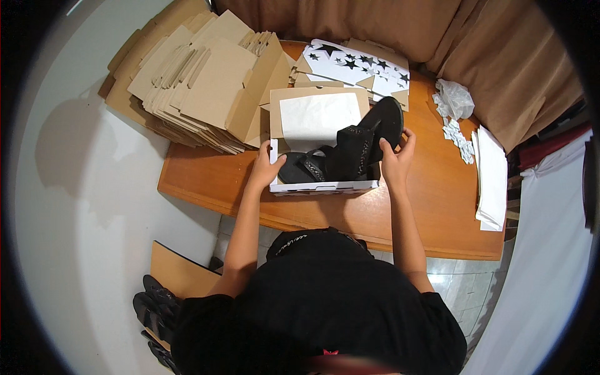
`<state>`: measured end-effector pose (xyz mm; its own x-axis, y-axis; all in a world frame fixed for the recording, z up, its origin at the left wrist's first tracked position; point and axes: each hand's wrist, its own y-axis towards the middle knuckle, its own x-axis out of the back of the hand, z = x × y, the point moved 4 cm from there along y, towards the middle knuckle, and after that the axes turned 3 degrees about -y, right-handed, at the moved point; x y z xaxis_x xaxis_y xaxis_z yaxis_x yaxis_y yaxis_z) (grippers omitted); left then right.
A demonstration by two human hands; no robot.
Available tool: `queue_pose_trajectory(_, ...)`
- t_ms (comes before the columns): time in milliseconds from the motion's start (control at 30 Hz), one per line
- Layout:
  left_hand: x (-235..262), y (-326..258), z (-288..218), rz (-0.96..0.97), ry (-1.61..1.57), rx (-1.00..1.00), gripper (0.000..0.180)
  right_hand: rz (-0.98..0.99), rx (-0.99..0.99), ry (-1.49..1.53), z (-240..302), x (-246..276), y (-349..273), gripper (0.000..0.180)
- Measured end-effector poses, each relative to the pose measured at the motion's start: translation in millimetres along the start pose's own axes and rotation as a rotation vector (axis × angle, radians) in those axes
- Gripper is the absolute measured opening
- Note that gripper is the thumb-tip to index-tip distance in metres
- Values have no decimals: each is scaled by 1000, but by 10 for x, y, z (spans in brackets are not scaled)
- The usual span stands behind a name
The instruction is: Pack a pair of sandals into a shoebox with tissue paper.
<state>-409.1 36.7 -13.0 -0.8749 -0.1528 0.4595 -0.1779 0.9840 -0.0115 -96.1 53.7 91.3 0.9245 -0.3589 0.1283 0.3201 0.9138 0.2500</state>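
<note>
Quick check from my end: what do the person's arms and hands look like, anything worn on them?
Both forearms are bare up to short black sleeves. The left hand and right hand are ungloved, and no watch, bracelet or ring is visible at this size.

Sandals [350,153] in box [325,186] (cardboard stack [200,81] behind-left)

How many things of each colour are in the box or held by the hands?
Black sandals: 2, one lying in the box, one tilted up in the right hand at
White box: 1, the left hand on its edge
White paper sheet: 1
Total: 4
</note>
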Motion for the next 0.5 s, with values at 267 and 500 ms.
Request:
queue_pose_trajectory(267, -135, -96, -43, 116, -25, 126, 69, -124, -155, 131, -400, -72, -345, 44)
queue_pose_trajectory(500, -167, -65, 109, 88, -24, 84, 67, -56, -238, 112, -1021, -477, -701, 50)
